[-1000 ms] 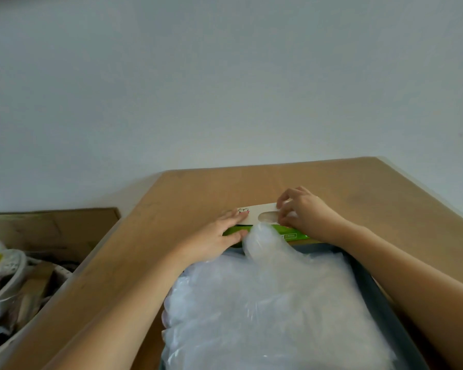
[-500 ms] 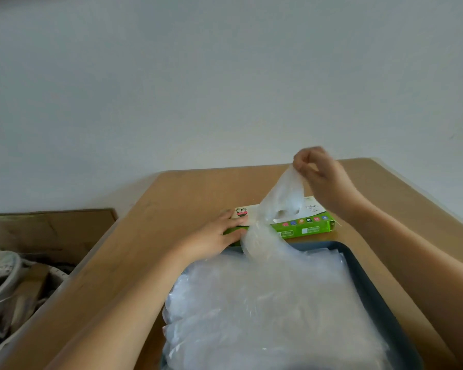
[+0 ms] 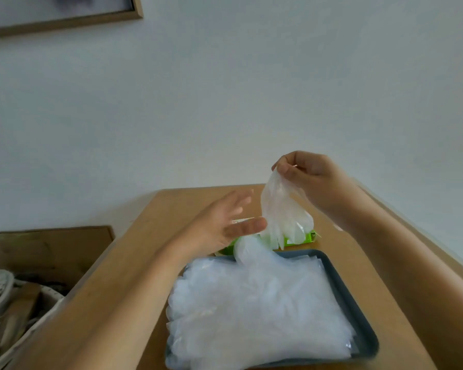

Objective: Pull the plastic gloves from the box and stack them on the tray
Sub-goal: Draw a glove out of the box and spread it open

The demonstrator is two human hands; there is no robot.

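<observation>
A clear plastic glove (image 3: 284,214) hangs in the air above the green glove box (image 3: 302,239), pinched at its top by my right hand (image 3: 308,180). My left hand (image 3: 225,225) hovers open just left of the hanging glove, fingers spread, above the box's left end. The box lies at the far edge of a dark grey tray (image 3: 358,311). A thick stack of clear gloves (image 3: 251,308) covers most of the tray, one thumb of it sticking up toward the box.
The tray sits on a wooden table (image 3: 134,276) against a white wall. Left of the table are a cardboard box (image 3: 46,249) and a basket of clutter (image 3: 8,311). A framed picture (image 3: 64,12) hangs at the upper left.
My right hand has lifted the glove higher, free of the box. My left hand has left the box and risen with fingers spread. The view has tilted upward.
</observation>
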